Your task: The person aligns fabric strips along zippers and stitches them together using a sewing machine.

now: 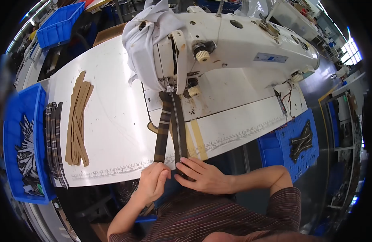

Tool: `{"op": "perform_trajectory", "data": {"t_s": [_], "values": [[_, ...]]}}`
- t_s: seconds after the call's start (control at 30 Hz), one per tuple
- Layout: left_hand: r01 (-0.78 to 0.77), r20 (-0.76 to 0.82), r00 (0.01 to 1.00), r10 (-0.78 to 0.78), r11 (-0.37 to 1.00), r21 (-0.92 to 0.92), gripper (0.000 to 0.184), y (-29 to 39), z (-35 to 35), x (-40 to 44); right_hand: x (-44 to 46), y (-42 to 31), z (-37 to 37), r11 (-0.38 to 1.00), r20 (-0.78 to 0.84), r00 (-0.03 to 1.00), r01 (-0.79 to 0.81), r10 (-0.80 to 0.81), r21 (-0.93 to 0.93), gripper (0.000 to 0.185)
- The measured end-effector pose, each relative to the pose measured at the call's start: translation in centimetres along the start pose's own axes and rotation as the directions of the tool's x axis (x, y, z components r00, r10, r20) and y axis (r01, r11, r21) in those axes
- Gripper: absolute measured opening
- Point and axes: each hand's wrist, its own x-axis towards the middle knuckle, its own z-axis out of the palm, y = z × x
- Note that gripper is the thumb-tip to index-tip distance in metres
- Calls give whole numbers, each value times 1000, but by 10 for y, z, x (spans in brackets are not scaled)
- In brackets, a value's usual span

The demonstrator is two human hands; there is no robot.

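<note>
My left hand (153, 182) is closed in a pinch around the near end of a plaid fabric strip (162, 139). Beside it, my right hand (204, 176) grips the lower part of a dark zipper (178, 129) with metal teeth, its fingers lying over the tape. Strip and zipper run side by side, slightly apart near my hands, and meet at their far ends under the presser foot (169, 89) of a white sewing machine (238, 44). White cloth (143, 44) drapes over the machine's head and hides part of it.
Tan fabric strips (78, 121) and a stack of plaid strips (53, 137) lie on the left of the white table (113, 101). A blue bin (43, 161) stands beyond them. At right, a blue crate (274, 149) carries a dark bundle (301, 142). A ruler (242, 132) edges the table.
</note>
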Motion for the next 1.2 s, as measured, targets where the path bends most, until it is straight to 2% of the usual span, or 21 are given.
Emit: {"op": "perform_trajectory", "data": {"t_s": [0.13,0.2,0.23,0.27,0.33,0.4,0.43,0.47,0.5,0.53,0.63,0.8,0.87,0.9,0.97,1.0,1.03,1.07,1.1,1.13,1.2], "values": [[-62,-57,996,71,986,154,25,22,7,-4,0,-3,11,999,-228,973,-35,37,13,29],[109,-38,994,-106,990,87,22,30,10,-7,7,-3,4,998,-298,952,-56,65,40,23],[103,-41,994,-100,991,90,22,31,13,-8,7,-1,-1,965,-282,941,-122,187,232,23],[174,4,984,-177,970,170,26,29,18,-10,6,1,-7,891,-239,922,-186,304,414,24],[236,43,966,-255,939,249,30,23,30,-12,5,4,-27,771,-101,898,-305,429,559,26],[327,13,945,-327,945,-4,37,10,48,-14,1,13,-31,887,-267,916,-163,298,432,27],[440,52,896,-442,862,-252,40,-2,60,-15,-2,15,-31,886,-266,916,-163,299,435,27],[444,53,894,-446,860,-251,40,-3,66,-14,-6,18,-31,951,-271,948,-85,169,298,27],[449,118,872,-475,682,-577,39,-3,73,-13,-10,20,-29,988,-255,966,3,37,156,27],[406,190,858,-477,404,-820,37,-1,77,-12,-16,22,-23,987,-254,966,2,38,158,27],[377,158,857,-491,387,-841,31,3,85,-16,-30,24,-8,996,-174,981,74,-81,-47,26],[339,113,862,-493,397,-853,27,0,91,-21,-30,21,-6,993,-202,972,117,-119,-24,28],[318,162,862,-480,264,-911,27,5,88,-20,-32,20,-4,992,-233,964,127,-130,-28,28],[318,161,864,-478,268,-909,27,17,81,-22,-32,20,-4,990,-237,961,143,-143,-19,28],[622,183,758,-626,611,-489,25,40,60,-30,-29,21,-8,986,-244,955,169,-165,-6,27],[303,-106,948,-301,953,3,24,37,56,-43,-26,21,-12,985,-249,954,170,-168,-16,27],[32,-161,987,22,945,324,29,28,46,-45,-25,19,-16,984,-232,957,175,-176,-25,26],[-210,-104,934,342,760,615,35,25,34,-41,-24,17,-18,984,-217,959,178,-181,-32,25],[-223,-14,933,359,609,761,44,22,26,-29,-23,17,-17,980,-153,968,193,-199,-52,24],[-290,68,913,403,522,802,44,19,19,-16,-24,15,-16,980,-160,968,189,-195,-55,24],[-441,23,821,571,606,662,40,-1,15,-3,-22,17,-12,974,-130,966,215,-223,-77,22]]}}
